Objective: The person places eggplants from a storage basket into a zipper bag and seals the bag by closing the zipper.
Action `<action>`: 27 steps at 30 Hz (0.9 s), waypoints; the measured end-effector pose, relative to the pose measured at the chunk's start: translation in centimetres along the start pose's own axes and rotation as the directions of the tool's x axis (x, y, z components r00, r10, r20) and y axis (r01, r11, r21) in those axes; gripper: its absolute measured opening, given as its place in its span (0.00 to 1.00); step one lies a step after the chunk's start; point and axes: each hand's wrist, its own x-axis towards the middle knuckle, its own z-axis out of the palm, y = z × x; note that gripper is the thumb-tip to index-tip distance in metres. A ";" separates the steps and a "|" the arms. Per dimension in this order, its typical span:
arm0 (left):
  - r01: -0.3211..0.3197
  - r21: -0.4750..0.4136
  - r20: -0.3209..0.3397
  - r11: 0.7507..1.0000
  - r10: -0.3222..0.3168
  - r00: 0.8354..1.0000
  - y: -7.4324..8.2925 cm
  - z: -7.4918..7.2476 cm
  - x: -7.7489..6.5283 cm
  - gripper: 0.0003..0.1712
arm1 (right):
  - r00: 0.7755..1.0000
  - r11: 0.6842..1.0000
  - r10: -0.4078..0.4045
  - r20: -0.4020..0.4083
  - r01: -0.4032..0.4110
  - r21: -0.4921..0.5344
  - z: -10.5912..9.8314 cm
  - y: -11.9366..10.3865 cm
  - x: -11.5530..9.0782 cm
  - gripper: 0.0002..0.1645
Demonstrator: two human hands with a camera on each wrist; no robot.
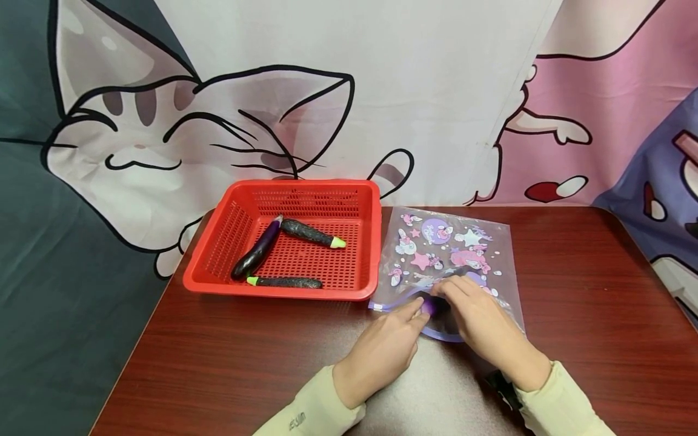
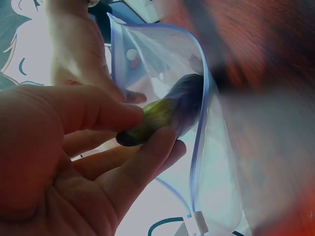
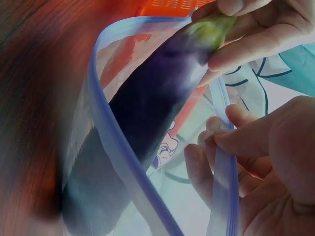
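A clear zip bag (image 1: 444, 260) printed with pink and purple cartoon figures lies on the table, its lilac zip edge (image 3: 101, 98) spread apart. Inside the mouth sits a dark purple eggplant (image 3: 152, 103), most of its length within the bag. My left hand (image 1: 382, 351) pinches the eggplant's green stem end (image 2: 156, 118) between thumb and fingers. On the bag's other side, my right hand (image 1: 485, 321) pinches the zip edge with thumb and fingertips. A white slider (image 2: 198, 222) sits at one end of the zip.
To the bag's left stands a red plastic basket (image 1: 283, 291). It holds another slim eggplant (image 1: 259, 251) and two dark, wrinkled long vegetables with pale green ends, one at the back (image 1: 308, 231) and one along the front (image 1: 289, 283). A cartoon-printed curtain (image 1: 436, 91) hangs behind the table.
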 end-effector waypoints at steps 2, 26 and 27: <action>-0.008 0.017 0.004 1.000 0.008 1.000 0.1 0.1 0.1 0.17 | 1.000 1.000 0.001 0.001 -0.001 -0.004 0.0 0.0 0.0 0.23; -0.121 0.134 0.002 0.984 0.122 0.993 0.1 1.9 1.4 0.13 | 1.000 1.000 -0.004 -0.009 0.004 0.008 -0.2 -0.4 0.1 0.22; -0.123 0.139 0.003 0.983 0.124 0.992 0.1 2.0 1.5 0.12 | 1.000 1.000 -0.001 -0.007 0.001 0.009 -0.2 -0.4 0.1 0.22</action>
